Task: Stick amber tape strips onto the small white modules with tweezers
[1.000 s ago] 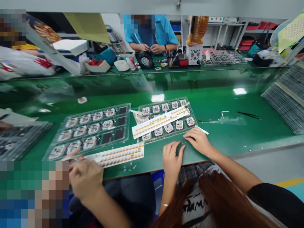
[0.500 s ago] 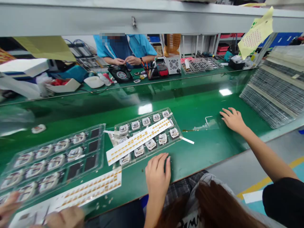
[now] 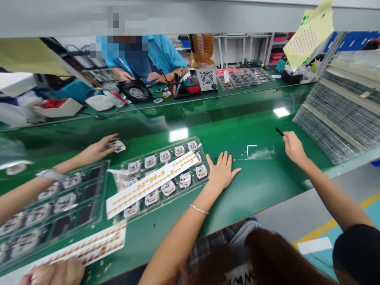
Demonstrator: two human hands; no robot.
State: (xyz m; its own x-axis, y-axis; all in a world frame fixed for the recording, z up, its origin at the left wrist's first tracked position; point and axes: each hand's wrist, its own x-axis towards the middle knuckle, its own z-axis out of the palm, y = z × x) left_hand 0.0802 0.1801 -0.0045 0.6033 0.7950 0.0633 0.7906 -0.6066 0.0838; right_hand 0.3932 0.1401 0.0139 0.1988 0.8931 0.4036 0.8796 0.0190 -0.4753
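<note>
My left hand (image 3: pixel 222 171) lies flat with fingers spread on the green bench, against the right end of a clear tray (image 3: pixel 204 183) of small white parts. A white strip of yellow labels (image 3: pixel 152 183) lies across that tray. My right hand (image 3: pixel 292 147) reaches far right and pinches black tweezers (image 3: pixel 279 132) above the bench. A scrap of clear film (image 3: pixel 258 153) lies between my hands.
A neighbour's hand (image 3: pixel 96 148) on the left holds a small white part (image 3: pixel 118 145) over a second tray (image 3: pixel 56 206). Another label sheet (image 3: pixel 86 246) lies near the front edge. Stacked trays (image 3: pixel 341 114) fill the right. A person in blue works across the bench.
My left hand slid forward and right to the tray's end. My right hand closed on the tweezers and lifted them. The neighbour's arm reached in holding a part.
</note>
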